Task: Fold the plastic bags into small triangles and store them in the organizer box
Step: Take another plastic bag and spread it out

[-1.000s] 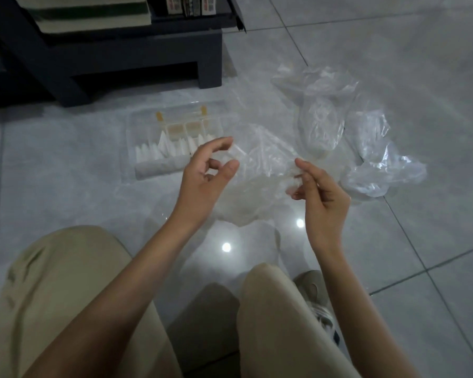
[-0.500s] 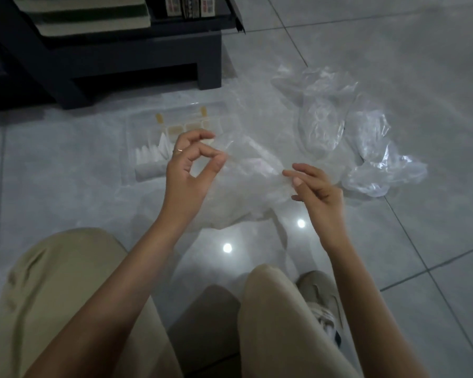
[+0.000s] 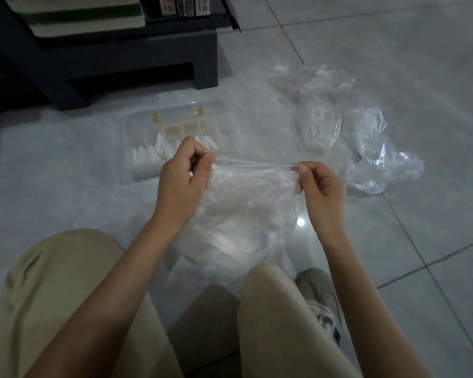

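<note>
— So, what has changed for us?
— We now pull the plastic bag (image 3: 246, 203) taut. Our left hand (image 3: 186, 170) and right hand (image 3: 320, 184) were fumbling it loosely a moment ago. Now each pinches one end of its top edge, fingers curled, and the rest hangs before our knees.
— Meaning?
— We judge it is being straightened for the first fold. The organizer box (image 3: 175, 132) on the floor (image 3: 66, 173) just beyond our left hand already holds folded triangles (image 3: 148, 154). More loose bags (image 3: 339, 118) wait to the right.
</note>
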A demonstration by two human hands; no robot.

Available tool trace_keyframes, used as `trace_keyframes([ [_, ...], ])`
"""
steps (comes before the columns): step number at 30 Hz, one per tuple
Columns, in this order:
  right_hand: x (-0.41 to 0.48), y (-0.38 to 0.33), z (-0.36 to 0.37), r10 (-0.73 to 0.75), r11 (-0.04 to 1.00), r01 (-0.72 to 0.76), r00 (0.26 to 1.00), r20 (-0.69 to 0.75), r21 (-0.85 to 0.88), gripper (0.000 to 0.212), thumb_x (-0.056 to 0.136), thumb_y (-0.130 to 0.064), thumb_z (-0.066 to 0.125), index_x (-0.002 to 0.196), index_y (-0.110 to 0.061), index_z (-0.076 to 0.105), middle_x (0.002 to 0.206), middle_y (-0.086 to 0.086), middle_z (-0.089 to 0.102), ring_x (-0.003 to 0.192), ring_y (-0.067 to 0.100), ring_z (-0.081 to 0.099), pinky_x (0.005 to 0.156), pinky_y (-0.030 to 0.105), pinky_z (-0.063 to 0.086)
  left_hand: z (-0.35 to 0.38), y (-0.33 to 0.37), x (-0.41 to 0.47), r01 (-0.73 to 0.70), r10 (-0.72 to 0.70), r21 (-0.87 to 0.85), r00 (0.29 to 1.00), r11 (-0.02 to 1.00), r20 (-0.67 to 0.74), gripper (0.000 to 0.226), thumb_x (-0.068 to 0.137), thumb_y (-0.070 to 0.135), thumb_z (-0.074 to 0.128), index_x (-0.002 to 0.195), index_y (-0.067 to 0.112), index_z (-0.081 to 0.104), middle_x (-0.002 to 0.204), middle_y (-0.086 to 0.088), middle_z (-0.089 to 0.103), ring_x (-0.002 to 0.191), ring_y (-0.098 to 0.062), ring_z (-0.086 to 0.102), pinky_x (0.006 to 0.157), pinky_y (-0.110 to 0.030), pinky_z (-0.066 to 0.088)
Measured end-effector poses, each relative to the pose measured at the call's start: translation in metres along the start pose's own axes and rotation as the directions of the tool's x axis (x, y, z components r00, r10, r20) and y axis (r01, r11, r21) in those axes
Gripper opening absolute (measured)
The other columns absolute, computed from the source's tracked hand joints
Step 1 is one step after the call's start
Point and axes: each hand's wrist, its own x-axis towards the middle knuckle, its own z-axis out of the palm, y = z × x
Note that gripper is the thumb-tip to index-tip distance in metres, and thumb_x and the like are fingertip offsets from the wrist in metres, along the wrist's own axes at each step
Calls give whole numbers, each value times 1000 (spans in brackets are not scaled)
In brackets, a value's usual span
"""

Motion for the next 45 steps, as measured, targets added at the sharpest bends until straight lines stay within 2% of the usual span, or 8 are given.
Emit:
trace_keyframes([
  [7,5,3,-5,61,998,-57,992,-114,37,18,99,-12,47,94,-10,65,68,-5,59,69,5,59,73,20,50,-1,-9,4,224,-232,-61,937,973,-261,21,100,12,49,80,18,45,69,0,56,55,1,56,48,-12,42],
  [13,-13,5,4,90,985,-131,943,320,110,20,99,-15,49,91,-13,67,79,-2,71,79,11,66,75,24,51,-12,-15,21,425,-630,-494,674,758,-387,24,99,16,49,76,21,45,77,7,60,63,1,58,50,-19,47],
  [17,-29,2,25,99,983,-169,826,554,77,44,83,-31,66,121,-10,58,114,3,64,107,18,61,87,27,52,-7,-9,17,381,-625,-543,679,748,-384,22,101,17,45,80,19,43,84,6,59,71,-1,60,55,-21,50],
  [21,-43,1,41,126,970,-226,781,612,88,67,68,-42,75,127,-17,53,124,2,60,113,17,60,95,35,50,-1,-9,12,360,-628,-569,675,739,-388,20,102,18,45,82,17,42,88,2,59,79,-10,61,59,-25,53],
  [28,-40,-2,45,20,980,-68,970,244,187,5,85,-13,61,89,-15,58,83,-4,62,75,11,57,73,24,48,1,-12,13,372,-655,-594,655,714,-377,20,102,22,45,83,17,44,97,-3,59,86,-12,62,61,-25,55],
  [33,-29,6,26,-106,990,114,990,95,-87,20,81,-5,61,93,-21,56,77,-11,51,71,5,50,69,17,43,3,-11,12,388,-650,-575,666,720,-366,22,101,18,47,79,17,46,85,2,54,76,-4,59,62,-23,54],
  [41,-15,16,5,79,997,-68,867,493,-40,8,88,-15,68,86,-22,68,109,-5,57,105,8,58,92,32,49,9,-13,9,401,-692,-625,642,670,-330,20,102,19,47,82,15,47,82,3,56,81,-8,60,63,-22,54],
  [45,-16,15,0,133,990,-74,753,645,-117,18,80,-17,76,92,-27,67,122,-10,53,114,-2,52,97,16,42,7,-20,11,404,-733,-671,601,622,-318,19,102,20,45,84,14,48,88,-3,58,82,-11,60,62,-22,54],
])
